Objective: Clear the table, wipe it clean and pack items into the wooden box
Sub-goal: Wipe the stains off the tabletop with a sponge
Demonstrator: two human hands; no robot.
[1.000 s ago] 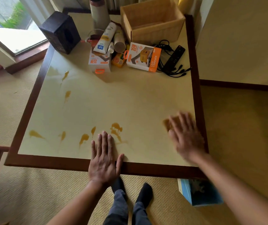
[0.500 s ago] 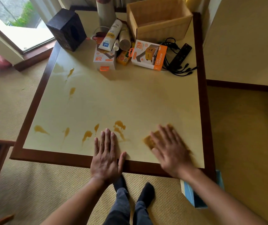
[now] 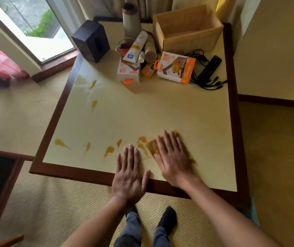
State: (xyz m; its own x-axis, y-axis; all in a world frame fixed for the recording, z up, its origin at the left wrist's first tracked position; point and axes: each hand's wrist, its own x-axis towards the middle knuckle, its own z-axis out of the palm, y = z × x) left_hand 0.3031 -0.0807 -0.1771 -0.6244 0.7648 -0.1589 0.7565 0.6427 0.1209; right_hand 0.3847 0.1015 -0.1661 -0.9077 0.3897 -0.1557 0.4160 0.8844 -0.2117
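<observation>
My table has a cream top inside a dark wood frame. Orange-brown stains mark it: a row along the near side and two more up the left side. The wooden box stands open-topped at the far right corner. Just in front of it lie two white-and-orange charger cartons, a white tube and a tangle of black cables. A dark box sits at the far left corner.

My left hand lies flat with the fingers straight and close together and the thumb out to the right. Its palm rests over the near frame and its fingertips on the cream top, just right of the row of stains. It holds nothing.

My right hand is blurred. It is flat, fingers straight and slightly spread, pressing a brownish cloth onto the near middle of the table. The cloth shows past my fingers on the left and touches the nearest stain.
</observation>
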